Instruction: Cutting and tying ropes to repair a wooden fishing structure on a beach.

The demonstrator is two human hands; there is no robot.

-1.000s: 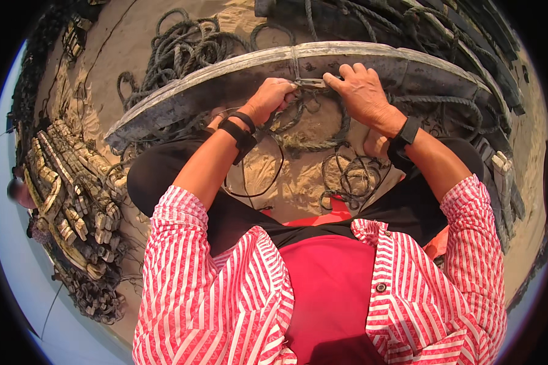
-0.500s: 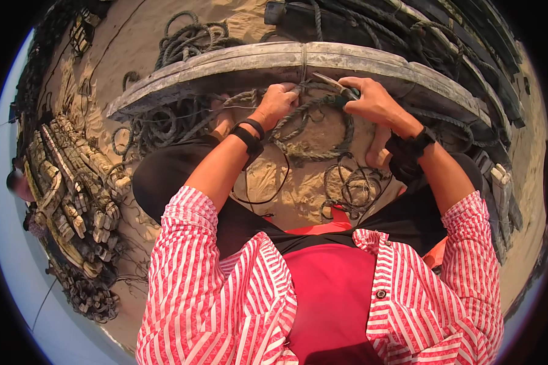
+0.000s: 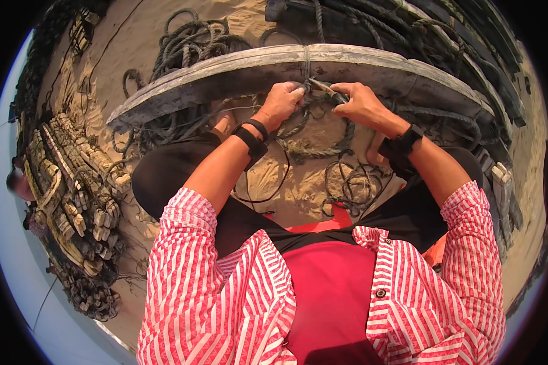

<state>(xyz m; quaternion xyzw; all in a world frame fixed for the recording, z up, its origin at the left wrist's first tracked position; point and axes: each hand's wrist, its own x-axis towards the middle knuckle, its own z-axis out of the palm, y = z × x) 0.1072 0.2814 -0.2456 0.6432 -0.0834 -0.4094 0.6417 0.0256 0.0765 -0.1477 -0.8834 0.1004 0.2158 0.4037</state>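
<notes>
A long weathered wooden beam (image 3: pixel 237 63) lies across in front of me, with a thin cord (image 3: pixel 307 59) wound around its middle. Just below that binding, my left hand (image 3: pixel 279 103) is closed, its fingers pinched on the rope. My right hand (image 3: pixel 365 107) grips a knife (image 3: pixel 323 86) with a dark handle, its blade pointing left toward the cord under the beam. The blade tip is close to the cord; whether it touches I cannot tell. A thick grey-green rope (image 3: pixel 316 152) loops on the sand between my legs, below both hands.
Tangled rope (image 3: pixel 192 42) lies behind the beam at the left. More dark beams (image 3: pixel 353 24) with ropes are stacked at the far right. A pile of weathered wooden pieces (image 3: pixel 73 188) stands at my left. Thin dark cord (image 3: pixel 358 182) is coiled on the sand near my lap.
My right hand has moved a little left and down with the knife, bringing it nearer my left hand. My left hand has shifted slightly right. The beam has tilted or shifted slightly.
</notes>
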